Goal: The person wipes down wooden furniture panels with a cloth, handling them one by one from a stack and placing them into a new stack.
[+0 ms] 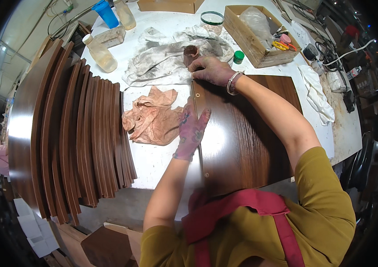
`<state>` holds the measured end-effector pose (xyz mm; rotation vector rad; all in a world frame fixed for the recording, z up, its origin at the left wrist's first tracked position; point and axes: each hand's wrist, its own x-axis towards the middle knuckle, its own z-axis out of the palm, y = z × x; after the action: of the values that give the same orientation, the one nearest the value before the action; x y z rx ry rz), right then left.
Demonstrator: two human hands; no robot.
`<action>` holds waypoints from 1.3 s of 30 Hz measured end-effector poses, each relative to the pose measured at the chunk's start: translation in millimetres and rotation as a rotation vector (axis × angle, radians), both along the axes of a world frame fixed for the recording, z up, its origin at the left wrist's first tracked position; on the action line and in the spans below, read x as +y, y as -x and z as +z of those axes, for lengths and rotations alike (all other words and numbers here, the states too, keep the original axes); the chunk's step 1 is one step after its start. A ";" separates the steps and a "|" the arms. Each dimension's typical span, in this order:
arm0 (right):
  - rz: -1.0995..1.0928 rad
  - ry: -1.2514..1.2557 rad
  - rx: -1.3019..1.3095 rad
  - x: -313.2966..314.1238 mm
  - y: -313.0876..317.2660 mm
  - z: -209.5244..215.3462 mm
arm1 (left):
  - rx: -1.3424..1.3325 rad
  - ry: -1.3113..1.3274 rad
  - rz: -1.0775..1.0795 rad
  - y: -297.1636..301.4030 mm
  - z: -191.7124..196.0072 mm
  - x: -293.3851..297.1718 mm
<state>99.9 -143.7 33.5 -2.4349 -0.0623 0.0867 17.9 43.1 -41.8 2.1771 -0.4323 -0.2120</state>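
A dark brown wood-grain panel [246, 133] lies flat on the white table before me. My left hand [192, 131], in a stained purple patterned glove, lies along its left edge with fingers stretched and thumb apart. At the panel's far left corner, my gloved right hand [215, 71] has its fingers drawn together in a pinch; anything between the fingertips is hidden. Just beyond those fingertips stands a small brown-stained cup [191, 54] on a smudged white cloth [157, 64]. Left of my left hand is a crumpled pinkish-brown rag [151, 118].
Several brown panels [71, 133] stand on edge in a row at the left. Behind are a clear bottle [101, 54], a blue cup [105, 14], a glass jar [211, 22] and a green cap [238, 56]. A wooden box [264, 58] holds scissors [281, 45] and a plastic bag.
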 end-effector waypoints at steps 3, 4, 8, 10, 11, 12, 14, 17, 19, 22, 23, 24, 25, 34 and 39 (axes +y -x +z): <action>0.000 0.044 0.063 -1.8 -5.1 2.4 | -0.100 -0.063 0.002 -2.7 -7.5 -1.0; -0.009 0.059 0.092 -4.3 -5.3 3.8 | -0.144 -0.087 -0.004 -3.8 -9.4 -0.8; -0.012 -0.060 0.108 -7.4 -6.8 5.5 | -0.398 -0.127 -0.030 -5.5 -15.9 -2.2; 0.019 -0.009 0.025 -1.1 -3.1 6.5 | -0.386 -0.144 -0.057 -7.5 -13.0 -2.4; 0.014 -0.024 0.021 -1.5 -2.5 3.6 | -0.366 -0.127 -0.046 -7.5 -10.5 -2.8; 0.006 -0.039 0.017 -4.6 -0.9 0.0 | -0.346 -0.110 -0.036 -6.1 -7.4 -3.3; 0.057 -0.023 0.030 -17.5 -1.0 -0.9 | -0.332 -0.072 -0.022 -2.1 2.9 -1.3; 0.034 -0.018 0.032 -50.8 9.8 -3.5 | -0.441 -0.087 -0.039 5.4 18.1 -0.5; -0.030 -0.047 0.099 -76.9 26.2 2.5 | -0.274 0.034 -0.096 5.7 26.7 0.4; -0.044 -0.022 0.047 -126.4 43.9 -6.0 | -0.286 -0.035 -0.086 10.2 31.4 1.3; -0.098 -0.003 0.059 -134.0 56.4 5.4 | -0.334 -0.098 -0.064 11.1 30.1 2.6; -0.113 0.003 0.055 -152.0 66.3 4.0 | -0.328 -0.110 -0.068 9.7 26.6 1.9; -0.126 0.009 0.052 -172.9 73.7 -0.3 | -0.322 -0.122 -0.070 6.7 20.4 1.7; -0.267 0.204 0.095 -306.6 150.9 7.9 | -0.542 -0.320 -0.127 3.2 34.1 -3.9; -0.542 -0.136 -0.204 -317.6 196.3 -17.8 | -0.715 -0.561 -0.300 35.5 70.9 -45.9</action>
<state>-96.4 -461.3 15.7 -2.2352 0.4826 -0.3957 -17.6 -2.8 29.1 2.6925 -1.2236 0.3440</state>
